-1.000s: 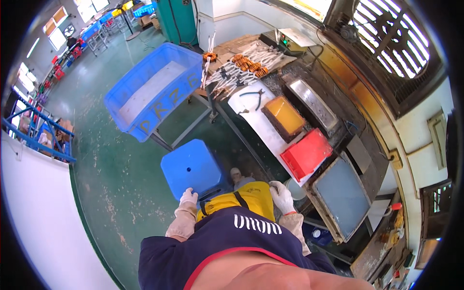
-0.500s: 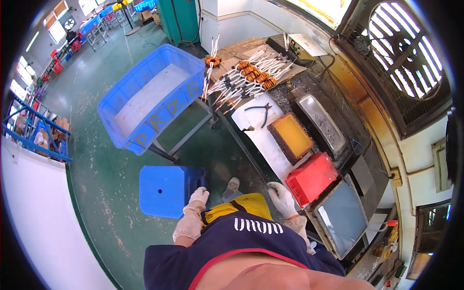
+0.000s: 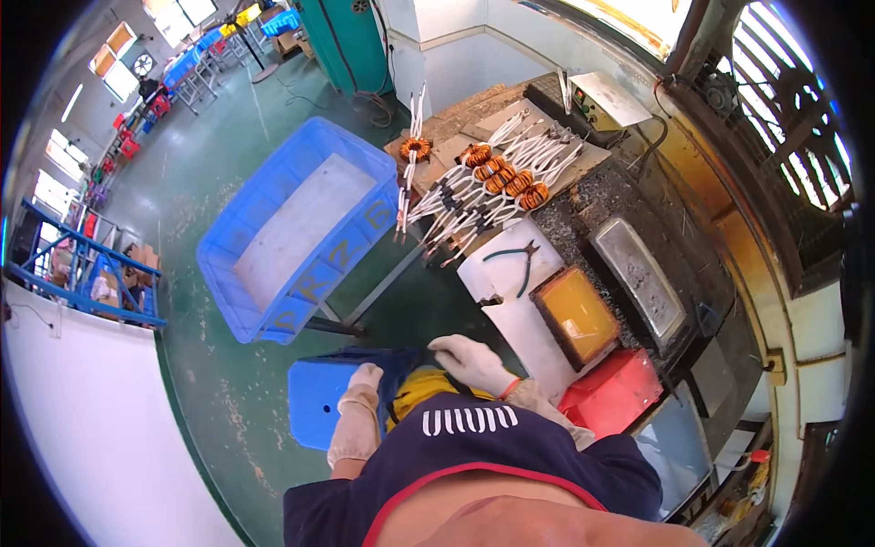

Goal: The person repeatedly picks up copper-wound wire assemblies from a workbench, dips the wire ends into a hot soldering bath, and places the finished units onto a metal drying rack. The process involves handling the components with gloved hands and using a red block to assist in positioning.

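Observation:
My left hand [image 3: 365,381], in a pale work glove, is at the right edge of a blue plastic stool [image 3: 314,417]. Its fingers look curled together; whether they grip the stool's edge is hidden. My right hand [image 3: 471,364], gloved too, is held out in front of my body, left of the workbench. Its fingers are stretched out and nothing shows in them. On the bench lie pliers [image 3: 527,266] with dark green handles, on a white sheet [image 3: 519,324]. Beside them is a tray of amber material [image 3: 576,314], then a red plastic bin [image 3: 612,394].
A large blue tub [image 3: 239,310] stands on a metal frame at the left. Copper-wound ring coils [image 3: 503,175] with white leads lie at the bench's far end. A metal trough [image 3: 638,275] is set behind the amber tray. A glass-topped frame [image 3: 673,447] is nearer me.
My right hand has swung left, away from the red bin, to in front of my body. My left hand remains by the stool. The whole view has shifted, so the surroundings appear lower.

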`<state>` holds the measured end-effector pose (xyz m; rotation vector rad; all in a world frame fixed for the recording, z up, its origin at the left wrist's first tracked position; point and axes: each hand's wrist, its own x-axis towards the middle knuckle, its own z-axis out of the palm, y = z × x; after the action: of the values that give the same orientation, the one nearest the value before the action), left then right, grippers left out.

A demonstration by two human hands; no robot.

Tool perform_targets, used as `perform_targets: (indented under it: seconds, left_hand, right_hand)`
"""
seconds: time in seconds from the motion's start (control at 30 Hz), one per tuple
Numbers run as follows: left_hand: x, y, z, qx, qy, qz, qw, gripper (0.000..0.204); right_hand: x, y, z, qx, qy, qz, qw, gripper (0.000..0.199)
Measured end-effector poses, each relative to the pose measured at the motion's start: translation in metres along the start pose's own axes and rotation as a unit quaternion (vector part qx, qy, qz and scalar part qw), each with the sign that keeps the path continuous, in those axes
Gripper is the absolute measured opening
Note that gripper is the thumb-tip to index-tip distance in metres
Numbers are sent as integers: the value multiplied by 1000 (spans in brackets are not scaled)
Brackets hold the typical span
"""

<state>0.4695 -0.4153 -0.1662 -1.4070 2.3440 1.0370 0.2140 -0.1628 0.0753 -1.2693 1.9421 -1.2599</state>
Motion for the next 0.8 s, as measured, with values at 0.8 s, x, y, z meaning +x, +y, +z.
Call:
perform_targets:
  seconds: [0.8]
  left_hand:
    - [288,494,-203,-42,-44,411,909,48]
  right_hand:
    - [47,23,-63,44,269,217,937,27]
